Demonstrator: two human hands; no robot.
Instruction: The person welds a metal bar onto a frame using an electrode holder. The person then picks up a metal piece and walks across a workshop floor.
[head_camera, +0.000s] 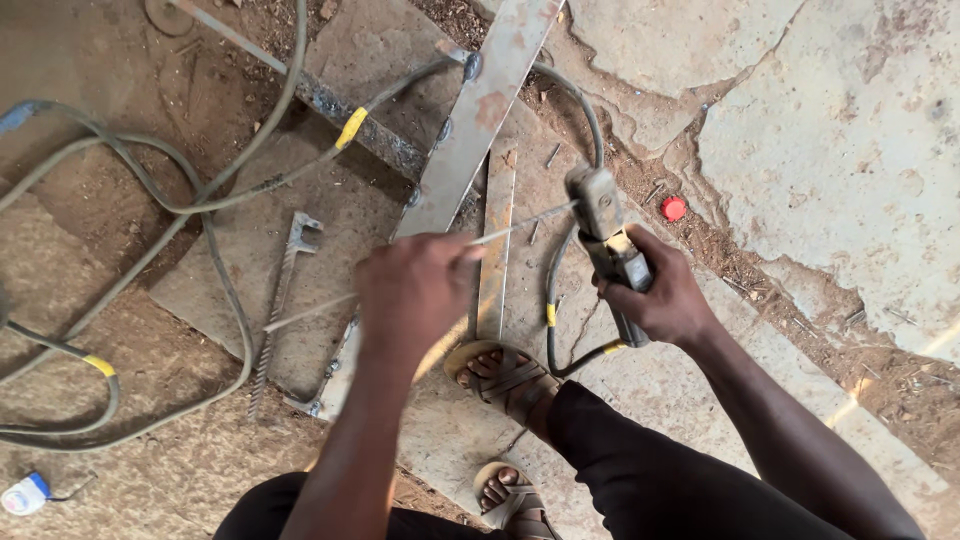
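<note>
Nearby, red cap (674, 208) beside holder (607, 232).

outdoor welding yard | cracked concrete slabs (830, 150) — dirt, cables (150, 200), steel bars (480, 110), electrode holder (610, 240)

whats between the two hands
In the head view, a thin welding rod spans from the left hand to the holder in the right hand.

Two hands show: the left hand (415, 290) at centre and the right hand (660, 295) toward three o'clock. One electrode holder (607, 235), one welding rod (520, 225). Two flat steel bars (480, 110) run toward twelve o'clock. Two sandalled feet (505, 375) at six. One red cap (674, 208) at two.
</note>
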